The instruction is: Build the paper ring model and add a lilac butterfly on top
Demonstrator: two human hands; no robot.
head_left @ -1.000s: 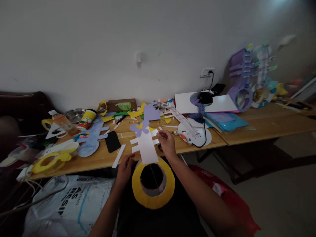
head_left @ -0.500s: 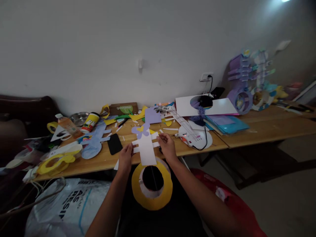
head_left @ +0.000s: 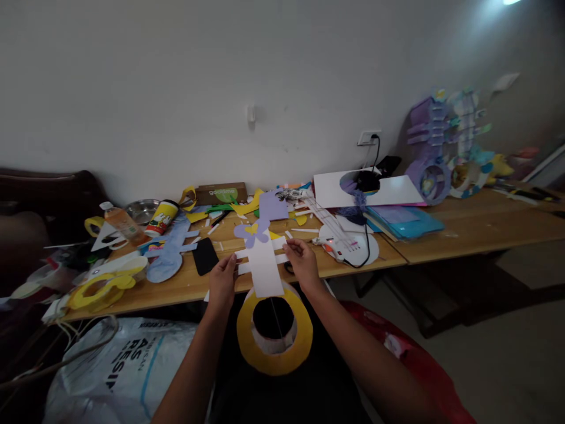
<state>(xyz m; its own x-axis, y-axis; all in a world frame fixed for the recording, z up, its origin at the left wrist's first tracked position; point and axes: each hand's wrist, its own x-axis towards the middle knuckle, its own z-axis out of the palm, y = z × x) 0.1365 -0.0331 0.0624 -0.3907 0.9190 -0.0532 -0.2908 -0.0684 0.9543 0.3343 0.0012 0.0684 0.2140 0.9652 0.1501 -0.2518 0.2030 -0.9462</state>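
Note:
Between my hands is a guitar-shaped paper craft. It has a white card neck with side tabs and a yellow ring with a dark round opening at its near end. A purple paper butterfly with a yellow centre sits at its far end. My left hand is closed at the left tabs, thumb and fingers pinching there. On the other side my right hand pinches a right tab. Near my left hand lies a black phone-like slab on the wooden table.
Paper scraps, a purple card and a cardboard box lie at the back. To the left stand a bottle and a patterned cup. A glue gun with a black cord lies right, before blue folders.
The yellow ring has swung slightly right and the white neck has tilted a little. Both hands keep their pinch on the tabs.

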